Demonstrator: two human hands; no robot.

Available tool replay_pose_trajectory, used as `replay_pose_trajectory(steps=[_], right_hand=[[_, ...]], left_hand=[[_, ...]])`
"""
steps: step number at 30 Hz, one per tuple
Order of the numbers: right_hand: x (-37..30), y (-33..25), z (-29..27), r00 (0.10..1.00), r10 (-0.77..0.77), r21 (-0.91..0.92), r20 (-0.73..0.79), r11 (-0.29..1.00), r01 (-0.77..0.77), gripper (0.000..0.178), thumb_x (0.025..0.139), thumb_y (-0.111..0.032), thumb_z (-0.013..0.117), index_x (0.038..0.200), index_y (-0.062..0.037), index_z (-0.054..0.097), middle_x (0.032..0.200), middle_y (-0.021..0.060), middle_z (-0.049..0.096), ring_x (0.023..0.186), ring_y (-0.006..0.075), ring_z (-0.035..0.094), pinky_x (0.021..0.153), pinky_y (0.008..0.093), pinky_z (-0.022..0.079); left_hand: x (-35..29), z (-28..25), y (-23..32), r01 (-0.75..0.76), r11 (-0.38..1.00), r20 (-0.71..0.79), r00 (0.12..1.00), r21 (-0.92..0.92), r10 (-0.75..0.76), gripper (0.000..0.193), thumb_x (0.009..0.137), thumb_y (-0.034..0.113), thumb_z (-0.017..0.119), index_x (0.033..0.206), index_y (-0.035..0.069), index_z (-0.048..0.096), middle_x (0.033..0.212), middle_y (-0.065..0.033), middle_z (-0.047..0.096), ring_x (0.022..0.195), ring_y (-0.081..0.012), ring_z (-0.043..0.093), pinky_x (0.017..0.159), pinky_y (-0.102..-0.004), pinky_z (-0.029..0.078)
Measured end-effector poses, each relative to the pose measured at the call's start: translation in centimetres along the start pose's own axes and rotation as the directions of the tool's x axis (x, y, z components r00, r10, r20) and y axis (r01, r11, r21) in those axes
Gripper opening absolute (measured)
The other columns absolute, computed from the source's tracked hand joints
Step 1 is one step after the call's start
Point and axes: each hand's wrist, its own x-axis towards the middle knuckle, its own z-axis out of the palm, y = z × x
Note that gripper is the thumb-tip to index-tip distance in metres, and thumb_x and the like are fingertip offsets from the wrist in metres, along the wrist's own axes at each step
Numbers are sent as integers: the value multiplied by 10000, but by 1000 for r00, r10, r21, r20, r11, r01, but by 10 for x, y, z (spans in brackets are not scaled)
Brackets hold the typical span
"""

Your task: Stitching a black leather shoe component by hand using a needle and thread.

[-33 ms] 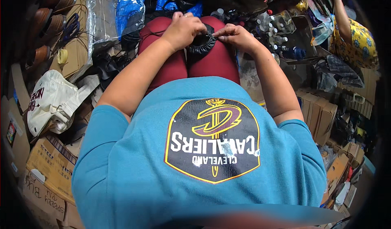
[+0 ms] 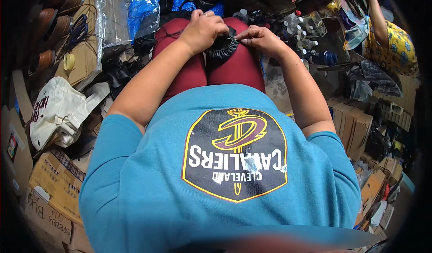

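On my lap, between both hands, sits a black piece with a gathered, puckered rim (image 2: pixel 223 53); it looks like a shoe upper. My left hand (image 2: pixel 204 32) is curled closed over its left and far side, fingertips partly hidden. At the right edge of the piece, my right hand (image 2: pixel 261 40) pinches its rim between thumb and fingers. Whether a needle or thread is in that pinch is too small to tell. Beneath lie my dark red trousers (image 2: pixel 234 73). A thin dark cord (image 2: pixel 170 36) trails over the left thigh.
Brown shoes (image 2: pixel 44 64) stand on cardboard at the left, near a white cloth bag (image 2: pixel 58 113). Clear plastic bottles (image 2: pixel 306 39) cluster to the right, with stacked cardboard boxes (image 2: pixel 351 127) nearer. At the far right are another person's arm (image 2: pixel 378 19) and yellow patterned clothing (image 2: pixel 391 48).
Very little differs: my left hand has shifted slightly away from me, and the black piece has moved a touch with it. My right hand keeps its pinch.
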Motion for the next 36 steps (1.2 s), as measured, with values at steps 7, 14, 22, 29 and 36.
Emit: replay_pose_trajectory(steps=[7,14,22,29,36], right_hand=[[-17,2,11,992,69,94,-107,994,-59,211,842,-77,646,1050,-75,682,971,17,614,931,105,577,844,245,458],[-19,10,24,990,54,377,-129,926,-1,257,830,-64,656,1086,-45,651,940,9,653,855,69,578,786,215,472],[-21,-5,23,984,125,419,-130,906,-60,207,826,-48,653,1029,-6,646,933,30,653,866,89,597,813,238,488],[-11,-16,17,987,138,259,-86,959,-112,110,799,-82,697,848,-2,639,820,21,644,760,77,578,698,225,471],[-20,-6,8,989,78,226,-123,973,-49,128,779,-93,722,814,-19,625,737,-4,620,693,73,550,664,235,455]], left_hand=[[-17,-10,13,-21,1000,-79,997,21,23,165,748,109,651,884,200,670,897,18,609,917,-197,543,872,-403,326],[-23,-12,19,343,928,109,938,-145,-330,199,753,128,677,939,196,699,834,14,638,921,-173,552,883,-376,340],[-8,11,24,442,738,165,892,-509,-421,188,765,91,666,952,85,652,864,-84,650,805,-189,623,765,-306,490],[5,-9,33,394,875,285,905,-282,-316,125,767,135,668,882,86,651,832,-68,653,840,-219,626,787,-351,466],[0,-33,29,281,959,287,922,-38,-258,87,794,200,643,836,124,649,796,-40,639,901,-229,546,820,-409,343]])
